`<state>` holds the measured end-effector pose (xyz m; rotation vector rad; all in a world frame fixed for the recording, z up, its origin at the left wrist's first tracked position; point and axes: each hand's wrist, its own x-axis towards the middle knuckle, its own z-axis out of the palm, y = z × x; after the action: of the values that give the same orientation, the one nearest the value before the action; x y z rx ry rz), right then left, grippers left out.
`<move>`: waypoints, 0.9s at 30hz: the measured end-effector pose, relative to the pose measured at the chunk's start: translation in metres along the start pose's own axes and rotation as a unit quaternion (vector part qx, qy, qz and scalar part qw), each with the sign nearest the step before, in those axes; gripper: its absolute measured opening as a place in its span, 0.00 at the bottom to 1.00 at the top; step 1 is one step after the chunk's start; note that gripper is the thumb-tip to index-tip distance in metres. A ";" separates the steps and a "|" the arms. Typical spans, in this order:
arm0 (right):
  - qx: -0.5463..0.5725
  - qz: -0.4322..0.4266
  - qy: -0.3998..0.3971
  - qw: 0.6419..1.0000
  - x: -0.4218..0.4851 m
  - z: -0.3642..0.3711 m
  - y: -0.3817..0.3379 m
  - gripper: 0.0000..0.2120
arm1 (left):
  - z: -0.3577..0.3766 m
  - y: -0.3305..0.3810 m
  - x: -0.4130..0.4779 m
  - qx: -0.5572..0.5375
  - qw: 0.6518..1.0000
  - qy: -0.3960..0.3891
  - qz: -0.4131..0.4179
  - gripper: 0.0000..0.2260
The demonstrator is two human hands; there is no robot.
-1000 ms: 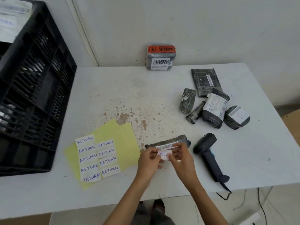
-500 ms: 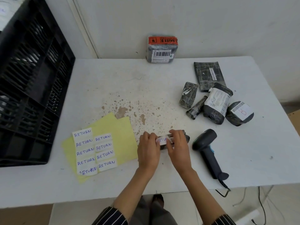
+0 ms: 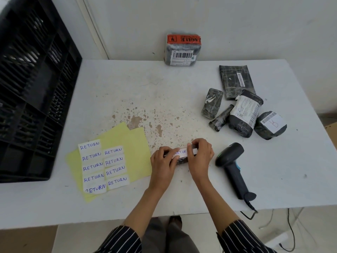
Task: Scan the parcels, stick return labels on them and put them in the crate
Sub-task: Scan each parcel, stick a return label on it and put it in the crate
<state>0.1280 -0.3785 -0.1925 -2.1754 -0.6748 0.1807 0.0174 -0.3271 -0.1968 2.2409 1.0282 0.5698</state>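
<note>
Your white table carries everything, with the black slatted crate standing at its left edge. Yellow backing sheets near you hold nine handwritten RETURN stickers. Five wrapped parcels cluster at the right, and a parcel with an orange fragile tape leans against the wall at the back. The barcode scanner lies just right of your hands. Your left hand and right hand each curl over one end of a small dark parcel on the table in front of you, thumbs at the return label on its top.
</note>
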 end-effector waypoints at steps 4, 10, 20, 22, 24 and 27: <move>0.024 0.010 -0.013 1.000 -0.001 -0.003 0.001 0.03 | 0.002 -0.006 0.000 -0.004 1.000 -0.007 0.022 0.18; -0.017 -0.078 -0.077 0.994 -0.008 -0.014 0.017 0.08 | -0.002 -0.011 -0.002 0.093 0.992 -0.047 0.076 0.20; -0.152 -0.200 -0.264 0.932 0.002 -0.041 0.031 0.23 | -0.012 -0.017 0.000 0.136 0.970 -0.151 0.136 0.37; -0.164 -0.200 -0.314 0.914 0.009 -0.053 0.024 0.24 | -0.018 -0.012 0.001 0.118 0.972 -0.163 0.124 0.32; -0.158 -0.214 -0.330 0.906 0.013 -0.065 0.017 0.24 | -0.028 -0.009 0.003 0.075 0.977 -0.172 0.101 0.28; -0.100 -0.179 -0.278 0.938 0.012 -0.080 0.000 0.24 | -0.051 -0.002 0.009 -0.011 0.990 -0.127 0.064 0.28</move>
<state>0.1658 -0.4269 -0.1394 -2.1493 -1.4486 0.5679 -0.0085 -0.3018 -0.1599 2.2997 0.7508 0.3362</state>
